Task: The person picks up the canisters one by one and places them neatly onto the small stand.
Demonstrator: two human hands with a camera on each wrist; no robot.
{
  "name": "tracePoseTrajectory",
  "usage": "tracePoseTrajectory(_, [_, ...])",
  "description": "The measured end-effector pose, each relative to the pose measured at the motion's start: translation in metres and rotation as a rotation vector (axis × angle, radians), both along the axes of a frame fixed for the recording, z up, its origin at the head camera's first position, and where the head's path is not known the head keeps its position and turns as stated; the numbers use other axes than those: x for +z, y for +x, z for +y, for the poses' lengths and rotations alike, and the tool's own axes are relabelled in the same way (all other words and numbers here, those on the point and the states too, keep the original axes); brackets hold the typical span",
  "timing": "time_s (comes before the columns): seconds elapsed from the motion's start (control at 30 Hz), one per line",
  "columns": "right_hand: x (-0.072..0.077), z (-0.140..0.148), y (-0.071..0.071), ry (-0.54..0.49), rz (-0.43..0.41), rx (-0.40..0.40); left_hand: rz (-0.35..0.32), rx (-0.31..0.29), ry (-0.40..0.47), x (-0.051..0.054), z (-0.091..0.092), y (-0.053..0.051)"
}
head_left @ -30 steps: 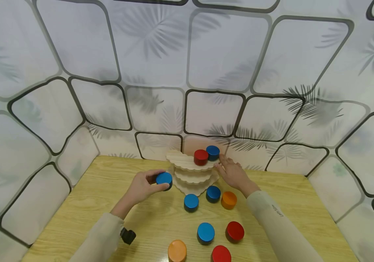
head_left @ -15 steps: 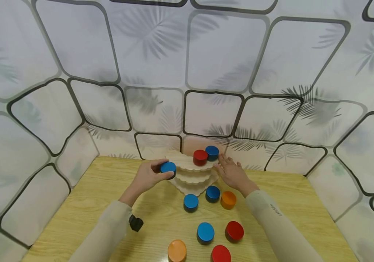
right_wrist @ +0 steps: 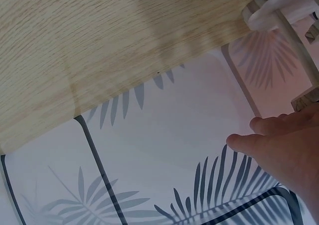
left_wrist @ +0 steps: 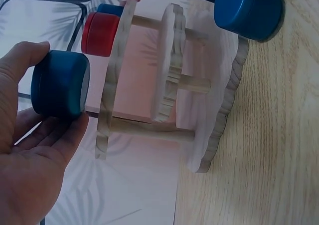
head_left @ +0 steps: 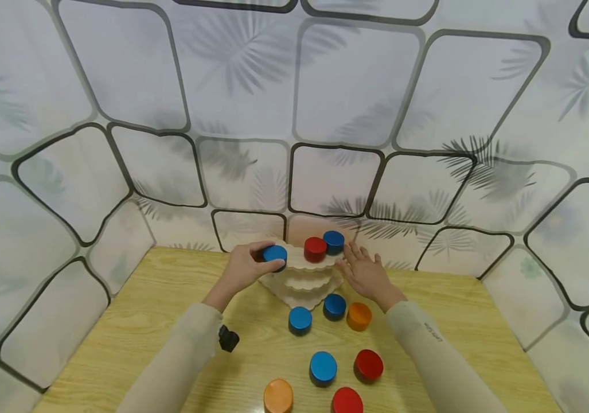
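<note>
My left hand (head_left: 242, 268) pinches a blue round tin (head_left: 275, 256) between thumb and fingers, at the left end of the top tier of a wooden three-tier stand (head_left: 299, 264). In the left wrist view, that tin (left_wrist: 57, 83) is tipped on its side by the camera angle, a small gap off the top board (left_wrist: 107, 100). A red tin (head_left: 315, 249) and another blue tin (head_left: 333, 241) stand on the right of this tier. Fairly straight fingers of my right hand (head_left: 369, 278) lie at its right edge; whether they touch cannot be told.
In front of the stand, on the wood-grain table (head_left: 134, 321), are blue tins (head_left: 300, 320) (head_left: 334, 307) (head_left: 323, 367), orange tins (head_left: 359, 316) (head_left: 278, 396) and red tins (head_left: 369, 366) (head_left: 347, 400). A patterned wall covering (head_left: 253, 172) rises behind.
My left hand has carried the blue tin up and to the right, from beside the stand to the left end of its top tier. The right hand has stayed nearly still.
</note>
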State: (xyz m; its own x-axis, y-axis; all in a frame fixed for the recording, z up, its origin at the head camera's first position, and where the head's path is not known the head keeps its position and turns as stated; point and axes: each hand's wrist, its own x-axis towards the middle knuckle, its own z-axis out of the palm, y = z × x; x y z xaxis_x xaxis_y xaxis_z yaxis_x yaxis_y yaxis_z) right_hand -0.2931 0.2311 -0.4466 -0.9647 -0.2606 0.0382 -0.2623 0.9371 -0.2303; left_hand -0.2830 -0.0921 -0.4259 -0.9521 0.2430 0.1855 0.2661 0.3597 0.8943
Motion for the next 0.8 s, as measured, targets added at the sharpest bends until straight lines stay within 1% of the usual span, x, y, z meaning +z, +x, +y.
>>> tracePoseTrajectory(0.27, [-0.001, -0.001, -0.002, 0.013, 0.003, -0.001, 0.008, 0.021, -0.006, -0.002, 0.012, -0.007])
tracePoseTrajectory(0.47, [0.001, -0.001, 0.000, 0.018, -0.013, -0.006, 0.013, 0.035, -0.040, -0.005, 0.019, -0.014])
tracePoseTrajectory(0.63, [0.003, -0.002, 0.001, 0.007, -0.016, -0.008, 0.031, 0.036, -0.069, -0.003, 0.024, -0.017])
tracePoseTrajectory(0.8, [0.001, -0.001, 0.000, 0.003, -0.022, -0.013, 0.037, 0.031, -0.108, -0.001, 0.030, -0.021])
